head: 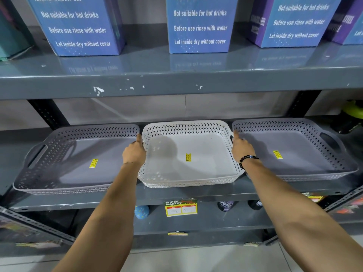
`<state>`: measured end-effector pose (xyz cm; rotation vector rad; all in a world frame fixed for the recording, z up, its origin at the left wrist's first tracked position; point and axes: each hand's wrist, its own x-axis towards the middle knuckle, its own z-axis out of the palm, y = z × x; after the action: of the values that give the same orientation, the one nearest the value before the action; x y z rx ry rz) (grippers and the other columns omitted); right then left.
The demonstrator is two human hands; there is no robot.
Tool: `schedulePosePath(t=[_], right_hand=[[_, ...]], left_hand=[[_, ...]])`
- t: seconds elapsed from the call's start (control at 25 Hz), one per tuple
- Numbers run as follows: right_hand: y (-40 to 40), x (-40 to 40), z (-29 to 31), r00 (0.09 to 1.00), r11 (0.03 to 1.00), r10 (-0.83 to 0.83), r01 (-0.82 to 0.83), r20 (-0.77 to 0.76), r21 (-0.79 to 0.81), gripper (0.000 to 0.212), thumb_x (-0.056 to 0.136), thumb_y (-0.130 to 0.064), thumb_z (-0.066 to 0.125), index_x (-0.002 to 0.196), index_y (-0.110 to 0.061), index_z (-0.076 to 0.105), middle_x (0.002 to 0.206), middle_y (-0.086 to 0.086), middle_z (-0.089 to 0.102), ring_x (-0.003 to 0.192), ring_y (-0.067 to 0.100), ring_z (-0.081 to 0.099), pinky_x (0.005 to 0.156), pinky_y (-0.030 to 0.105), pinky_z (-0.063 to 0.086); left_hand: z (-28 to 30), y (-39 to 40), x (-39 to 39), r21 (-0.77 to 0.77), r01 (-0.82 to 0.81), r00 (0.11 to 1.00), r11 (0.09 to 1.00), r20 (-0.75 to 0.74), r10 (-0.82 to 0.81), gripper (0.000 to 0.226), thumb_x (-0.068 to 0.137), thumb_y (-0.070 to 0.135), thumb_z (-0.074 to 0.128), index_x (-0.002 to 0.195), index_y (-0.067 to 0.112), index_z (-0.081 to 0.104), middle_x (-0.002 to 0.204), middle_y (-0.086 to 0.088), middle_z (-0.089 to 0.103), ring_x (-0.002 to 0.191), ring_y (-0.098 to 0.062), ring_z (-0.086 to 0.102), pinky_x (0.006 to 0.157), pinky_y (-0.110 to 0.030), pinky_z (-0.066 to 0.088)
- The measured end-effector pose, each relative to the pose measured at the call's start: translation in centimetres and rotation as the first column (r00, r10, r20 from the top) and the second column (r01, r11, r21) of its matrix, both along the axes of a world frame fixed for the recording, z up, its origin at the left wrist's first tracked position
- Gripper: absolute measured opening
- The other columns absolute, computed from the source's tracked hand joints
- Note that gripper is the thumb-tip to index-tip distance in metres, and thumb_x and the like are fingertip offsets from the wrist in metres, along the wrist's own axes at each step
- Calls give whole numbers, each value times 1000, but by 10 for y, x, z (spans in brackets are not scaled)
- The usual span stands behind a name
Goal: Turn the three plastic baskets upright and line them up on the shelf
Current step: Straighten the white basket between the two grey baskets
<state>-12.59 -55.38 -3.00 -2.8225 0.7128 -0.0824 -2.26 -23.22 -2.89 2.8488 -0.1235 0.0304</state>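
Three baskets stand upright in a row on the shelf: grey basket, white basket, second grey basket. Left hand and right hand close on the white basket's side walls. Judged light, thin, flexible perforated plastic; hold by side handles.

The left basket and the right basket are pale grey-lilac, the middle basket white; all three have walls pierced with a diamond lattice pattern. Each floor carries a yellow sticker. The shelf is dark grey. The boxes above are blue with white lettering. The bracelet has black beads.
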Motion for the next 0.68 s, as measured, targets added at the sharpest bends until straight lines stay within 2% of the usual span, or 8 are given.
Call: schedulePosePath(t=[0.24,0.4,0.68], right_hand=[[-2,3,-2,1000,1000,9,-9,14,0,62,93,3,36,151,-9,16,105,30,66,91,40,67,69,39,53],[-2,1,-2,1000,1000,9,-9,15,13,62,93,4,36,151,-10,17,105,30,66,92,40,67,71,40,54],[-1,-4,1,1000,1000,14,-14,3,23,63,93,5,35,151,-9,15,107,29,66,94,39,66,75,42,54]], left_hand=[[1,-3,0,14,-13,1000,1000,-7,13,62,91,-1,33,149,17,19,108,-21,66,92,-38,62,66,-39,43],[-2,-2,1,-9,-27,1000,1000,-10,27,61,92,1,32,149,19,19,107,-21,66,93,-38,62,69,-40,47],[-3,-3,-3,-19,-34,999,999,-1,34,60,92,2,30,148,21,22,107,-21,66,95,-39,61,66,-37,41]])
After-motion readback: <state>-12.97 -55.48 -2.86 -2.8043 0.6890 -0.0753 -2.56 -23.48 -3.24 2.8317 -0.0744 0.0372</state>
